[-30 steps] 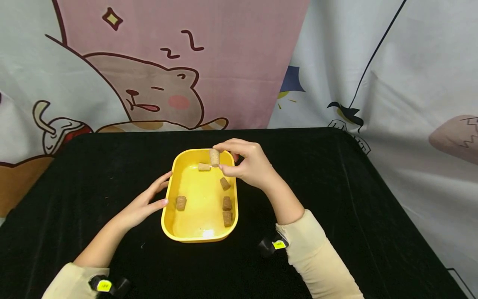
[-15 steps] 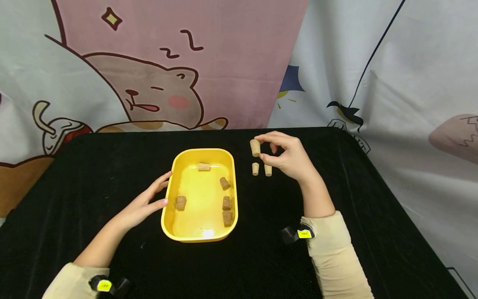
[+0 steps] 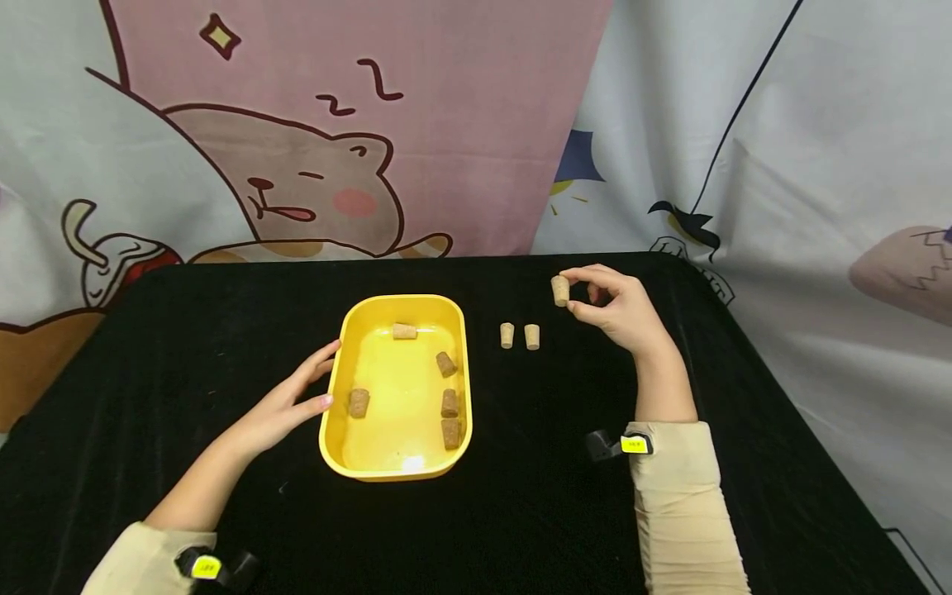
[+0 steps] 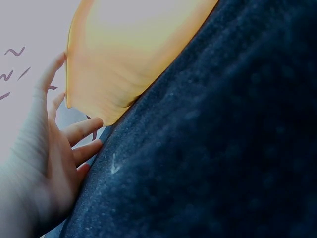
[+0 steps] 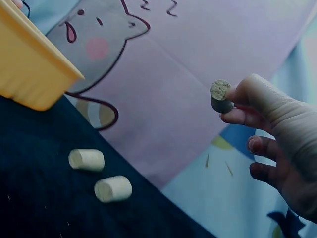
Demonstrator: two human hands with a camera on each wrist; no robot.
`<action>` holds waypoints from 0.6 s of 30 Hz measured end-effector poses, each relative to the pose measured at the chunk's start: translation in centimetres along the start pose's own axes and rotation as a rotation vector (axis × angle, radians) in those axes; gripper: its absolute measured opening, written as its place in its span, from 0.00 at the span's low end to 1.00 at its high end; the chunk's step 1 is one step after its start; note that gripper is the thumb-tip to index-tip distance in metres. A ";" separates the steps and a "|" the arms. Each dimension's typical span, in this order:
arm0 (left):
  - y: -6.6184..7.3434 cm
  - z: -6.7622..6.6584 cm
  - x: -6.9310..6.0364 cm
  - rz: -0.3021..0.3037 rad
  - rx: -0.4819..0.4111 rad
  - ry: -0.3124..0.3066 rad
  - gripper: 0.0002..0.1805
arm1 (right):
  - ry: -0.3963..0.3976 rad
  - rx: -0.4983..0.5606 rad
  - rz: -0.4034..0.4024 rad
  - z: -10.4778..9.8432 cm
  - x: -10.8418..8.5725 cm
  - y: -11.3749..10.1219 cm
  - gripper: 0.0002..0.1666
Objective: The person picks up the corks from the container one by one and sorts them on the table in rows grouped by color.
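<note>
My right hand (image 3: pixel 623 312) pinches a light cork stopper (image 3: pixel 560 291) between thumb and fingertips, held up above the black cloth at the back right. In the right wrist view the cork (image 5: pixel 221 96) shows its round end. Two similar corks, one (image 3: pixel 506 335) beside another (image 3: pixel 532 337), stand on the cloth right of the yellow tray (image 3: pixel 394 376). With fingers spread and lightly bent, my left hand (image 3: pixel 278 411) touches the tray's left side. Several corks lie inside: a light one (image 3: pixel 404 331) at the back, a darker one (image 3: pixel 359 403) at the left, and others along the right wall.
Black cloth (image 3: pixel 565 529) covers the table. Behind it hangs a printed curtain (image 3: pixel 476 124) with a cartoon bear. Each wrist carries a small black camera; the right one (image 3: pixel 602 446) sits at the sleeve cuff.
My right hand has carried the cork from over the tray's back right corner out to the right, past the two corks on the cloth. My left hand and the tray stay in place.
</note>
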State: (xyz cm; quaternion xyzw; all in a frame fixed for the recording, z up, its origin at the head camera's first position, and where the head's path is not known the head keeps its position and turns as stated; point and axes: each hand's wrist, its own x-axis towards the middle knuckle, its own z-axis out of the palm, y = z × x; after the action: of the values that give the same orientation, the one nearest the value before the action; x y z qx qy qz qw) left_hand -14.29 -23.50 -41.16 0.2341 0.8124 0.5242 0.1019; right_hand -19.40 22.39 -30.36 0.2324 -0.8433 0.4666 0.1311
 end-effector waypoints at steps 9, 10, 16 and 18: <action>0.0 -0.1 0.1 -0.004 0.005 0.005 0.36 | -0.034 -0.007 0.085 -0.3 -0.9 5.9 0.18; 0.0 0.0 0.1 -0.005 0.003 0.005 0.36 | -0.045 -0.019 0.094 -0.3 -1.0 6.8 0.18; 0.0 0.0 0.1 -0.009 0.002 0.005 0.37 | -0.112 -0.048 0.162 0.5 -1.5 10.6 0.19; 0.0 0.1 0.0 -0.011 0.003 0.006 0.37 | -0.133 -0.044 0.180 0.8 -1.6 11.1 0.19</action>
State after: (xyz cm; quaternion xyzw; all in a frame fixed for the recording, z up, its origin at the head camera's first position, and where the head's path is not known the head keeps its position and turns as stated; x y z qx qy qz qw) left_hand -14.30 -23.43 -41.20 0.2279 0.8149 0.5230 0.1020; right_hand -23.76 27.26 -39.54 0.1831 -0.8776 0.4414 0.0376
